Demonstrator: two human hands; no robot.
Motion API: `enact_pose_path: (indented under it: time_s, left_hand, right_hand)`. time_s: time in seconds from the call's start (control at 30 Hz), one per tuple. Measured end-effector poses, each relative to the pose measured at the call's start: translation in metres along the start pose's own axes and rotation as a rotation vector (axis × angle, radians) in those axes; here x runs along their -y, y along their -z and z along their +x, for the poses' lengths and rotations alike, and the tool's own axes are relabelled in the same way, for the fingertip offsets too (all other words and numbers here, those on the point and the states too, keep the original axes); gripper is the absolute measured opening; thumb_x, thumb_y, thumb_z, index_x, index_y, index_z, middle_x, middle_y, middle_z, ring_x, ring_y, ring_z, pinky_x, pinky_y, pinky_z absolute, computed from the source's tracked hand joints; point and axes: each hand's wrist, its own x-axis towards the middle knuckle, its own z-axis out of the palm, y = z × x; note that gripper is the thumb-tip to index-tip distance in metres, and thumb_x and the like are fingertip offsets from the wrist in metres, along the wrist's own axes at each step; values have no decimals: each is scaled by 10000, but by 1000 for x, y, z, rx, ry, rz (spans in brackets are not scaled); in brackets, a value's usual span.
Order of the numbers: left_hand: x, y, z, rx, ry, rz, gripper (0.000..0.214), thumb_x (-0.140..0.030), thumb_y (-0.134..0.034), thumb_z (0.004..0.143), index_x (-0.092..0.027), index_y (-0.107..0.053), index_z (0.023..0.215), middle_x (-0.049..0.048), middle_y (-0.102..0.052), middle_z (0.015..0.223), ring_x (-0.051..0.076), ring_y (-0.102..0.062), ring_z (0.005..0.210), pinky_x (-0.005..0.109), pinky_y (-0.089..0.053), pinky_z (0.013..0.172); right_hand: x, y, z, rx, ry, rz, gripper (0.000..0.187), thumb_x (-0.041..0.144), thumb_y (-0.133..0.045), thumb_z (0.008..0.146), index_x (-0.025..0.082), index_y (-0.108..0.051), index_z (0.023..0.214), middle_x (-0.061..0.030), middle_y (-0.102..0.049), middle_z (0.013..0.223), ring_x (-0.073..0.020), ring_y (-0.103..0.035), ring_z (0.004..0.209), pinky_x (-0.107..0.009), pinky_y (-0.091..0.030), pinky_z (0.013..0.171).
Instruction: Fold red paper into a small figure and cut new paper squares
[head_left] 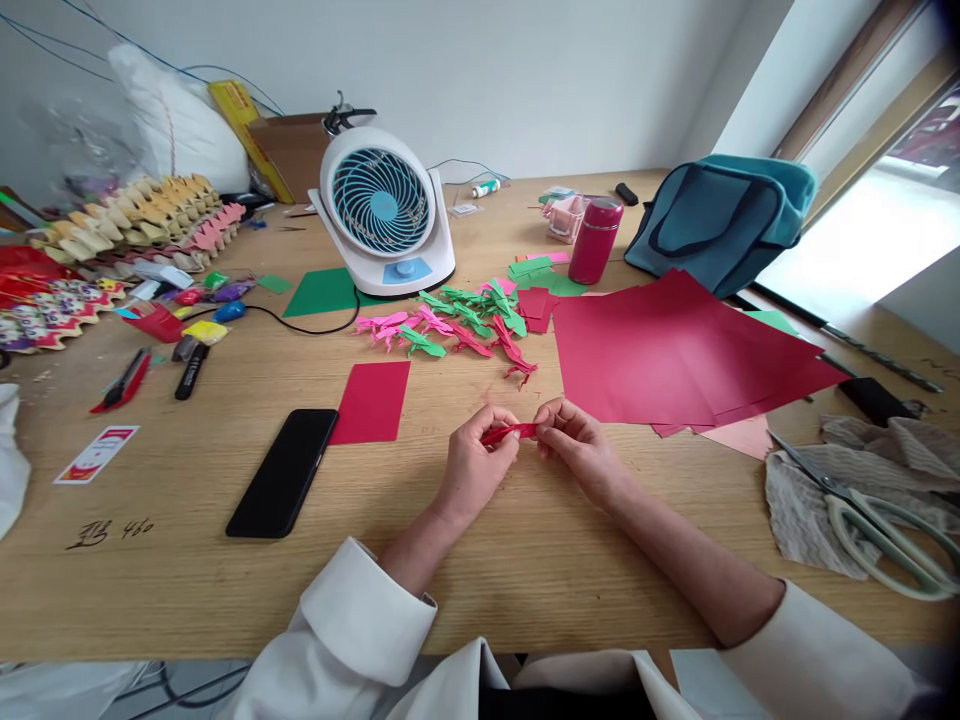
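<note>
Between my two hands is a narrow folded piece of red paper (501,434), held just above the table. My left hand (480,455) pinches its left part between thumb and fingers. At the other end, the thumb and fingertips of my right hand (574,445) close on its tip. Beyond the hands lies a loose pile of folded paper figures (472,312) in green, pink and red. A red paper rectangle (373,402) lies to the left, its corner by a black phone (283,472). Large red sheets (660,345) are spread out on the right.
A white fan (386,210) stands behind the pile, its cable running left. A red flask (596,240) and a blue bag (720,220) stand back right. Scissors (885,530) rest on a cloth at the right edge. Markers and clay packets (229,311) are scattered left.
</note>
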Motion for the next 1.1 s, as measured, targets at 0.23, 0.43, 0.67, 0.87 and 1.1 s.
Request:
enact_pose_path:
  time_s: [0.23, 0.43, 0.67, 0.87, 1.1]
  left_hand:
    - [-3, 0, -2, 36, -65, -16, 147, -135, -553, 821, -192, -661, 903, -20, -660, 792, 71, -597, 569, 171, -490, 575]
    - [-1, 3, -2, 24, -146, 62, 154, -171, -549, 878, -200, -681, 951, 20, -669, 890, 95, -625, 649, 193, -516, 624]
    - [-3, 8, -2, 33, -304, 256, 193, -144, -535, 892, -218, -701, 956, 30, -650, 853, 130, -610, 726, 230, -504, 703]
    - [-5, 10, -1, 45, -412, 336, 219, -117, -530, 895, -224, -706, 968, 32, -650, 837, 146, -612, 780, 243, -487, 744]
    - [-6, 10, 1, 82, -452, 312, 224, -123, -528, 905, -225, -712, 982, 38, -672, 851, 149, -628, 807, 255, -497, 769]
  right_hand:
    - [4, 2, -1, -34, -81, 73, 200, 339, -747, 713, 206, -613, 776, 53, -553, 626, -85, -505, 536, -227, -369, 535]
    - [9, 4, -1, -20, -141, 149, 290, 421, -770, 715, 209, -653, 874, 13, -632, 742, -113, -576, 628, -257, -459, 622]
    - [9, 4, 1, -41, -221, 134, 328, 450, -829, 658, 188, -655, 754, 14, -645, 614, -91, -556, 564, -227, -440, 585]
    - [10, 5, 0, -47, -181, 113, 334, 446, -834, 649, 190, -632, 718, 22, -631, 598, -94, -544, 551, -231, -426, 559]
    - [7, 9, 3, -46, -134, 23, 395, 531, -821, 630, 196, -623, 694, 28, -594, 559, -97, -506, 527, -241, -390, 534]
